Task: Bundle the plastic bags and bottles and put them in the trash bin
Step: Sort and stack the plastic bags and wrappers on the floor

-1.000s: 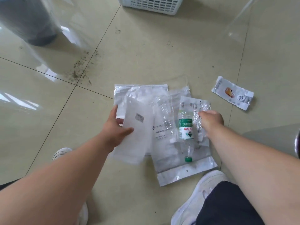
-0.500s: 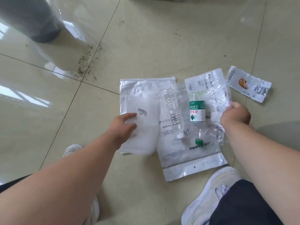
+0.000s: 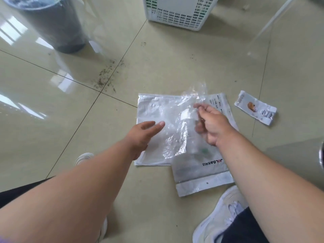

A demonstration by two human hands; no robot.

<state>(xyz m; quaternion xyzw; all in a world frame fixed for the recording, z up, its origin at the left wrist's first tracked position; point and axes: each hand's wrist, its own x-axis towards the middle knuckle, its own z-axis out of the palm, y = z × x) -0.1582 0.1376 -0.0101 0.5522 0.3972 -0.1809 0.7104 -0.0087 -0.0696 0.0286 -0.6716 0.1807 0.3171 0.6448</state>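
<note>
A pile of flat plastic bags lies on the tiled floor: a white bag [image 3: 150, 109] on the left and a printed zip bag [image 3: 201, 179] on the right. Two clear bottles [image 3: 185, 125] lie on them, blurred under film, and one green cap [image 3: 204, 151] shows. My right hand [image 3: 212, 125] pinches a crinkly clear plastic bag [image 3: 194, 92] held over the bottles. My left hand [image 3: 145, 132] rests flat on the white bag with fingers stretched out. The dark trash bin [image 3: 57, 27], with a clear liner, stands at the far left.
A small snack wrapper [image 3: 256, 107] lies apart to the right of the pile. A white slatted basket [image 3: 180, 14] stands at the top. My two white shoes [image 3: 222, 213] [image 3: 84, 157] flank the pile. Dirt specks [image 3: 107, 76] dot the floor near the bin.
My right hand has swung the clear bag from the right side leftward over the bottles. My left hand has let the white bag lie flat and spread its fingers.
</note>
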